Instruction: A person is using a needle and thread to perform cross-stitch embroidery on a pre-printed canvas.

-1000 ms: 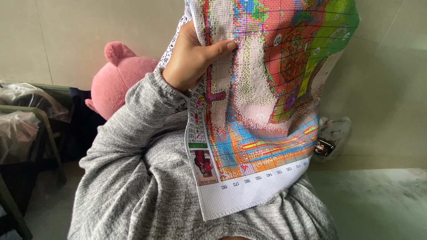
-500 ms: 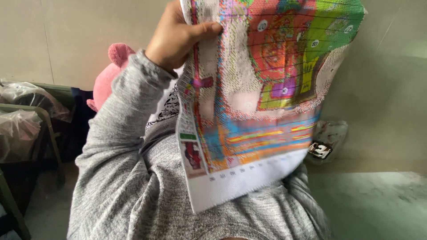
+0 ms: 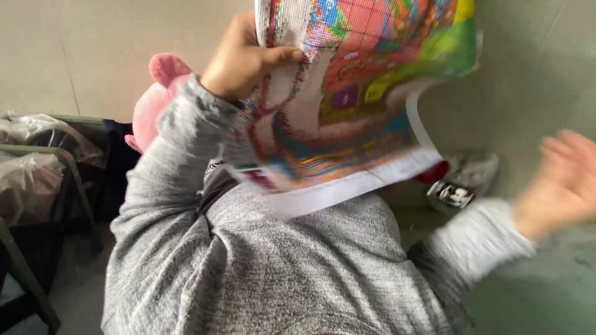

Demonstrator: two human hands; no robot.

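The left hand [image 3: 239,59] pinches the left edge of a multicoloured cross-stitch canvas with a white border [image 3: 354,99], held up before a grey knitted sweater [image 3: 279,267]. Right of the canvas, the right hand [image 3: 562,186] is blurred, fingers spread, holding nothing.

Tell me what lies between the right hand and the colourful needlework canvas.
In the head view, nothing bridges them: the blurred right hand is apart from the canvas. Behind that gap show bare wall and a crumpled packet lower down.

Crumpled silver-black packet [image 3: 462,183] by wall
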